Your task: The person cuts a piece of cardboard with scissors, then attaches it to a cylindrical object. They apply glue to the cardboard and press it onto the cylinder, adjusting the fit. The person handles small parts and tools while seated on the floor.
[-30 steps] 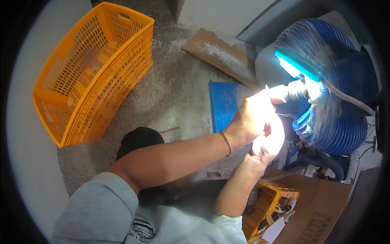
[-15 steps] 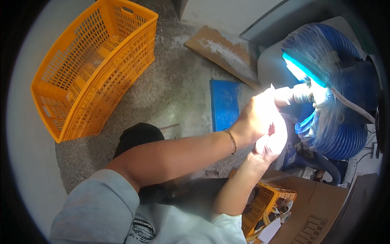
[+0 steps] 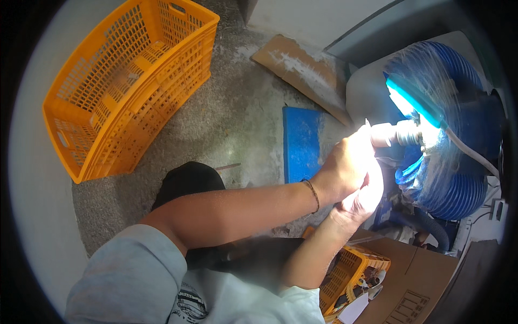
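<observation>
Under the glare of a teal lamp [image 3: 418,102], a short pale cylindrical piece [image 3: 381,135] sticks out from my fingers. Its far end meets a ribbed metallic round part [image 3: 408,132] in front of the blue hose; whether they touch is unclear. My left hand [image 3: 348,164], with a dark bracelet at the wrist, is closed around the near end of the piece. Pressed against it from below, my right hand [image 3: 366,197] is closed too. Bright light washes out the fingertips, and what the right fingers hold is hidden.
Plastic film wraps a thick blue ribbed hose [image 3: 458,200] at right. Stacked orange crates [image 3: 178,97] stand at left. A brown board [image 3: 302,67] and a blue panel [image 3: 302,143] lie on the floor. Nearby are a small orange basket [image 3: 342,270] of parts and a cardboard box [image 3: 415,275].
The view has shifted slightly, so the lamp, hose and cylindrical piece sit a little lower and farther right. Both hands keep their closed hold, close together.
</observation>
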### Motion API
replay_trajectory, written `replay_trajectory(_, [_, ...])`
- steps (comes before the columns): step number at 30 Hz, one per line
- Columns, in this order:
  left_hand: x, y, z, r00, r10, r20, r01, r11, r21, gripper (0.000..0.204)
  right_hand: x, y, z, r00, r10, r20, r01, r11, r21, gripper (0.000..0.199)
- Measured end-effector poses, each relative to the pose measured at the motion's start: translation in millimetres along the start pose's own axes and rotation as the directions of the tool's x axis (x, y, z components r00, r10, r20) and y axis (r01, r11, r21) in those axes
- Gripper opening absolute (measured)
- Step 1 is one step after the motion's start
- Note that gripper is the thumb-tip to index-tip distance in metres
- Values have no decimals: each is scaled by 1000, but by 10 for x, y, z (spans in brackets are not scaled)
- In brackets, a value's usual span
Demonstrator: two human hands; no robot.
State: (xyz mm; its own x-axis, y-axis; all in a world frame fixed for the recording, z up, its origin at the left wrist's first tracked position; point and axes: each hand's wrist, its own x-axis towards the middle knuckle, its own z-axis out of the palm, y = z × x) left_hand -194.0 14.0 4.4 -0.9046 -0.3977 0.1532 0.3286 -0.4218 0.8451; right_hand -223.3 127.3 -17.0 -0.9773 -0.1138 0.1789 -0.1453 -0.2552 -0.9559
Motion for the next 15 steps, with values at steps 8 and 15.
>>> replay_trajectory(8, [-15, -38, 49, 994, 105, -39, -99, 988, 119, 25, -1, -28, -39, 995, 73, -69, -64, 991, 116, 33])
replay_trajectory(15, [-37, 12, 21, 1000, 10, -2, -9, 998, 68, 27, 1, 47, -78, 996, -70, 56, 74, 995, -71, 33])
